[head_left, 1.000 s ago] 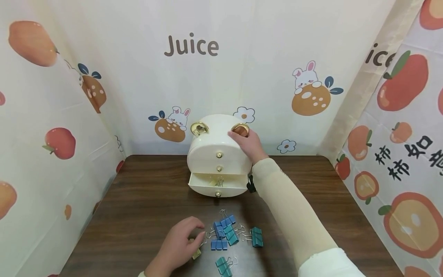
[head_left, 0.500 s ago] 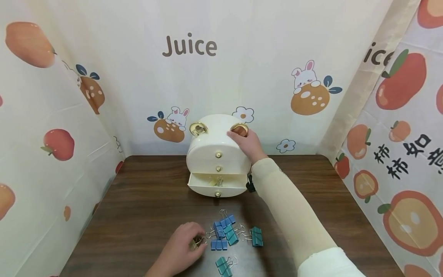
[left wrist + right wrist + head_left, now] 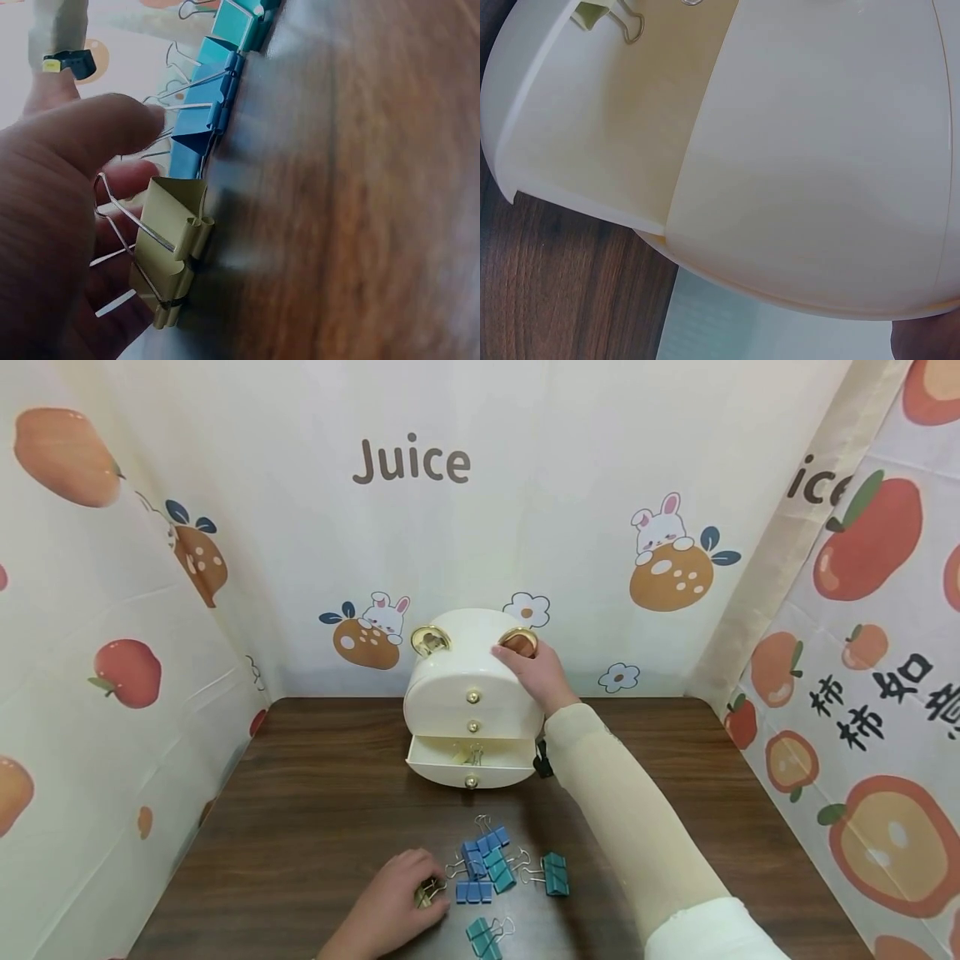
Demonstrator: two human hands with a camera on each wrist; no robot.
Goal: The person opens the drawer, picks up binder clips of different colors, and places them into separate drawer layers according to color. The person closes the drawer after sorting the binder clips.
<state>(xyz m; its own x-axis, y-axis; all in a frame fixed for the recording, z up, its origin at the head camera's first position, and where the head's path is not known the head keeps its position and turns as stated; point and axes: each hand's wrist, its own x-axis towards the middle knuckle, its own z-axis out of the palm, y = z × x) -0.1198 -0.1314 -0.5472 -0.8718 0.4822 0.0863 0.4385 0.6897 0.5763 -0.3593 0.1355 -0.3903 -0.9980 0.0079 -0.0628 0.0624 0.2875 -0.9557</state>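
Observation:
My left hand is low over the table, its fingers curled round a yellow binder clip. In the left wrist view the clip's wire handles point toward the palm, and its lower edge is close to the wood. My right hand holds the upper right side of a white drawer box, thumb beside the gold-rimmed ear; its other fingers are hidden behind. The box's bottom drawer is pulled out. A pale yellow binder clip lies inside it.
Right of the left hand lie several blue binder clips and teal binder clips. One teal clip is nearer the front. Printed cloth hangs behind and along both sides of the brown table.
My left hand has moved slightly toward the front, and its fingers and thumb have come in around the yellow binder clip. The right hand keeps its place on the drawer box.

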